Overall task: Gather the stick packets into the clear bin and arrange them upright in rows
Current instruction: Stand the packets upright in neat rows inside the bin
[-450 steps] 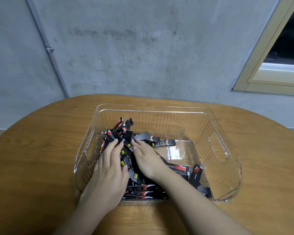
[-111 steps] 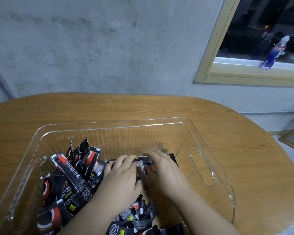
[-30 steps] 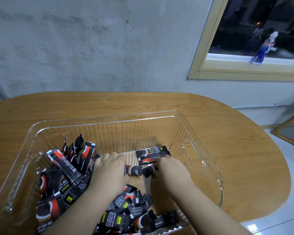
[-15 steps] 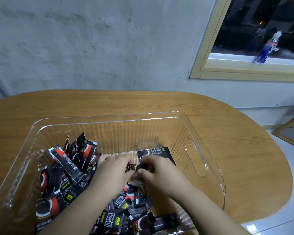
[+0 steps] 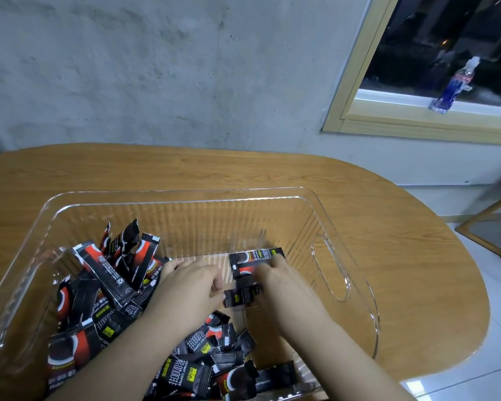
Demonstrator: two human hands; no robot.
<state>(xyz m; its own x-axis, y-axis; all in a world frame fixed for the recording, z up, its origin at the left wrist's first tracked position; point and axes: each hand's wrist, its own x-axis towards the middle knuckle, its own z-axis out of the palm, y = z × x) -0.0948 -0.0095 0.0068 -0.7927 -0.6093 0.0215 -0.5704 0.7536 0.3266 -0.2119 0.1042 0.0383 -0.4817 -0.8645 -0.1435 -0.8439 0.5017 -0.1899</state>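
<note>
Stick packets [image 5: 110,285] are heaped loosely inside the clear bin [image 5: 344,227], most of them piled from about seven to ten o'clock of the bin's floor, some leaning on end against the left wall, others lying flat toward six o'clock near the front wall. One single packet [image 5: 242,296] is held level between the two hands near the bin's middle. Its left end is pinched by the curled fingers and thumb of the left hand [image 5: 185,287], while its right end is met by the bent fingers of the right hand [image 5: 284,285]; whether that end is truly gripped cannot be told because of blur. Two flat packets [image 5: 255,260] are seen just beyond the right hand at about one o'clock, lying on the bare floor of the bin. Both forearms are reached in over the front wall from six o'clock, palms turned down. The bin is set on a rounded wooden table [image 5: 388,227]. Beyond it, a grey concrete wall [image 5: 185,68] is seen at twelve o'clock, and at two o'clock a window frame [image 5: 353,82] with a blue bottle [image 5: 451,88] standing on the sill.
</note>
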